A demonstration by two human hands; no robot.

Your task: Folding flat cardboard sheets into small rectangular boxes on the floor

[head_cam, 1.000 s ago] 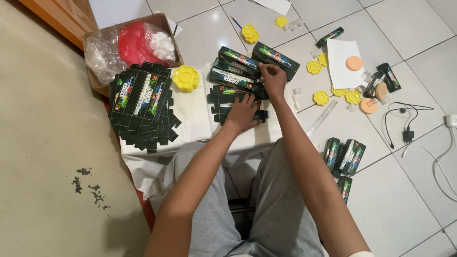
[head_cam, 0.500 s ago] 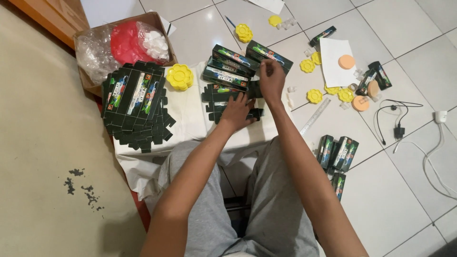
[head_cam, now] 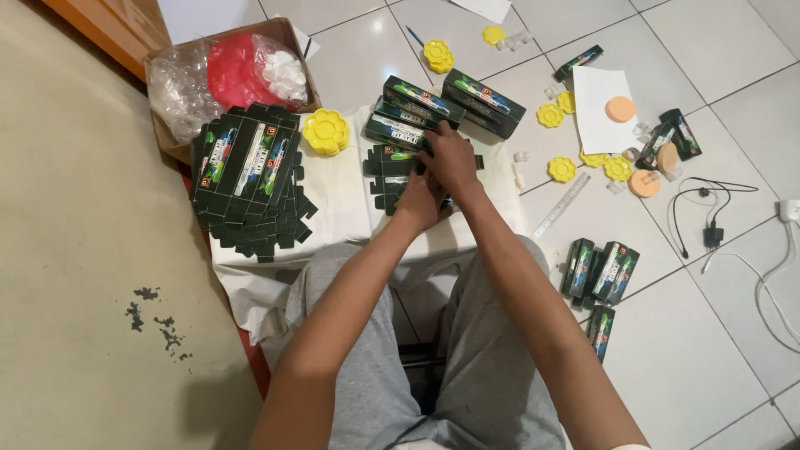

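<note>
White floor tiles [head_cam: 692, 350] surround both hands; left hand [head_cam: 419, 200] and right hand [head_cam: 451, 160] fingers press a flat dark carton [head_cam: 387, 167]. Folding wants steady pressure along creases.

Both hands, right hand [head_cam: 450, 158] over left hand [head_cam: 421, 200], cover most of the flat dark carton [head_cam: 387, 171]; whether fingers grip it is hidden, its print too small

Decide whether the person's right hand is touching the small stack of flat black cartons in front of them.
Touching. The head view shows the right hand pressed flat on the small stack of flat black cartons, with no gap; the left hand rests on it too.
</note>
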